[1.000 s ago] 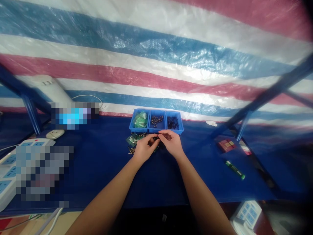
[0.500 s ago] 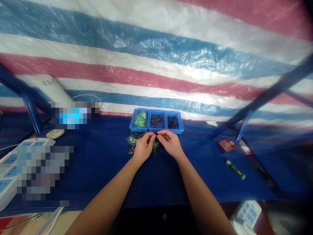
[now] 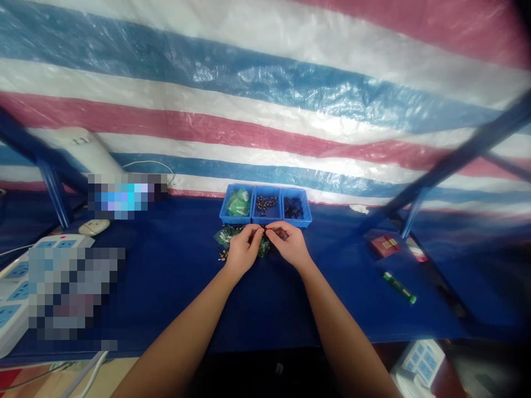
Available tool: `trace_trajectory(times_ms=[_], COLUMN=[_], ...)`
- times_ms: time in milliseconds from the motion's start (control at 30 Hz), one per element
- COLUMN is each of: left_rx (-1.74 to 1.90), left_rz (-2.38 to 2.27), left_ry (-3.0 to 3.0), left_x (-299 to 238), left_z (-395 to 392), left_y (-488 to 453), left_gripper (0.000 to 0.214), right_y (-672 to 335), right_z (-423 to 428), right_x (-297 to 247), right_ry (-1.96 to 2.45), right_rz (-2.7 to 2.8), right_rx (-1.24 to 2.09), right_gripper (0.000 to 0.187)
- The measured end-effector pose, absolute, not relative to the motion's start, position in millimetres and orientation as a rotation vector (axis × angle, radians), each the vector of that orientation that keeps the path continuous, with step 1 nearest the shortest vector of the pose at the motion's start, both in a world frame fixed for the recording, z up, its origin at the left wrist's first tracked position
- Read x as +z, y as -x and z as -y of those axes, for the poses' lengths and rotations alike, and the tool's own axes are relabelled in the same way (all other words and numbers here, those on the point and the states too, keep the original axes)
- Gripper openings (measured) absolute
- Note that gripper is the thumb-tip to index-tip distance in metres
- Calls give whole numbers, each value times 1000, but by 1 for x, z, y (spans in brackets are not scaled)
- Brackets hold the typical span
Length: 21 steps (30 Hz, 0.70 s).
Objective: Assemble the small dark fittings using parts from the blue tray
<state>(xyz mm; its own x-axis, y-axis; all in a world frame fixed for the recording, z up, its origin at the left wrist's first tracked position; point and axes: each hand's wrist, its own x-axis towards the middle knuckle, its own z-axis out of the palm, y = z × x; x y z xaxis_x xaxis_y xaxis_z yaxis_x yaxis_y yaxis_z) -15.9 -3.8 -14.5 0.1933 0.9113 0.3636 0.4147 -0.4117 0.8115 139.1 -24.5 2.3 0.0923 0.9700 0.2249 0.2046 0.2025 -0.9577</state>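
Left arm: bare, extended from 7 o'clock toward 1 o'clock.
Left hand (image 3: 243,251): fingers curled, tips pinched together.
Right arm: bare, extended from 5 o'clock toward 11 o'clock.
Right hand (image 3: 291,247): fingers curled, tips meeting the other hand's.

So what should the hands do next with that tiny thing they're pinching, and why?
Probably a gentle squeeze together, low over the table. The left hand and right hand meet fingertip to fingertip on a tiny piece, too small to identify, just above the loose parts pile in front of the blue bins. A drop there would be hard to find.
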Motion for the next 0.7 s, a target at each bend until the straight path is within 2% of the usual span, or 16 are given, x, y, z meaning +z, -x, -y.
trace_trajectory(times_ms=[700], left_rx=[1155], left_rz=[-1211], left_ry=[-1861], left_x=[-13], left_z=[4], left_y=[17], left_gripper=[25], right_y=[-140], right_z=[23], right_x=[-1], right_ry=[1269], right_rz=[1318], right_rx=[814], right_gripper=[22])
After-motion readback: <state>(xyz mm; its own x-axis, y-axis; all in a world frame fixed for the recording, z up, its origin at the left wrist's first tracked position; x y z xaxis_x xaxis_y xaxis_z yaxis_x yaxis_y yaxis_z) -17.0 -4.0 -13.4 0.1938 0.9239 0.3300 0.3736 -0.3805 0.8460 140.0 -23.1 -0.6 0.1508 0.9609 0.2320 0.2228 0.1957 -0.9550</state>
